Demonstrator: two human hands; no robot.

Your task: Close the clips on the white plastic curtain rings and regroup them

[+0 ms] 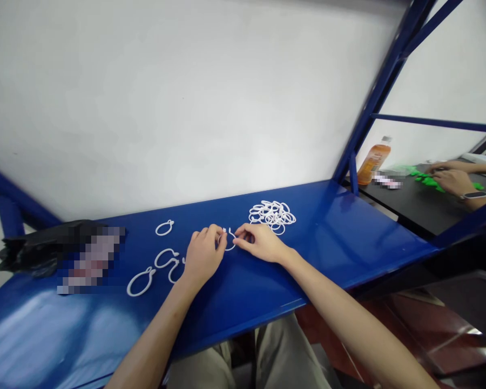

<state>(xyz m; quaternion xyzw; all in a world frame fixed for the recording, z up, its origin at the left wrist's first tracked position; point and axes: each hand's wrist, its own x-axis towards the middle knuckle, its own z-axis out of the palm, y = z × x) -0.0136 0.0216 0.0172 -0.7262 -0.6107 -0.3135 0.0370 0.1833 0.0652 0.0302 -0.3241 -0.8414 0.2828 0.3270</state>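
Observation:
Between my two hands is a white plastic curtain ring, its top parted by a small gap. My left hand pinches the ring's left side, fingers closed and partly hiding it. On the other side my right hand grips it between thumb and fingertips. Several loose rings lie left of my left hand: a ring at the back, a ring nearest the front, and an opened ring overlapping another. A pile of white rings rests just beyond my right hand.
The blue table meets a white wall. A black plastic bag and a blurred-out flat item lie at left. Past the blue metal frame, a co-worker's hands handle green pieces near an orange drink bottle.

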